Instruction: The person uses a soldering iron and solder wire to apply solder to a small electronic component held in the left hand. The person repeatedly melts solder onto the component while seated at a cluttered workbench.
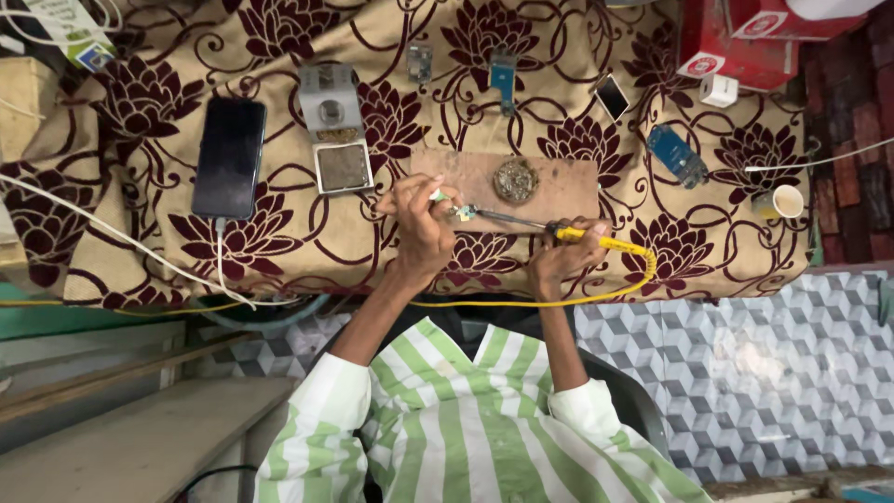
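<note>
- The left hand (421, 224) pinches a small circuit part (462, 213), greenish and tiny, its detail too small to make out, holding it at the near edge of a brown wooden block (549, 191).
- The right hand (562, 253) is closed around the yellow handle of a soldering iron (521, 221); the dark metal shaft runs toward nine o'clock and its tip meets the small part.
- A yellow cord (521, 301) leaves the handle, loops at three o'clock of the right hand and trails along the table edge toward nine o'clock.
- On the block, at twelve o'clock of the iron, sits a round tin of tangled brass wool (516, 179).
- The table carries a beige cloth with dark maroon flowers (261, 37).
- At nine o'clock of the block stands a grey metal iron stand with a square sponge tray (335, 130); further out lies a dark smartphone (229, 156) with a white cable plugged in.
- At two o'clock of the block lie a small blue circuit board (677, 156) and a paper cup (784, 201).
- At the far right corner stand red cardboard boxes with round white labels (736, 42); a small white cube-shaped charger (718, 90) lies just beside them.
- At the far left corner lies a white packet with a green and blue label (70, 33).
</note>
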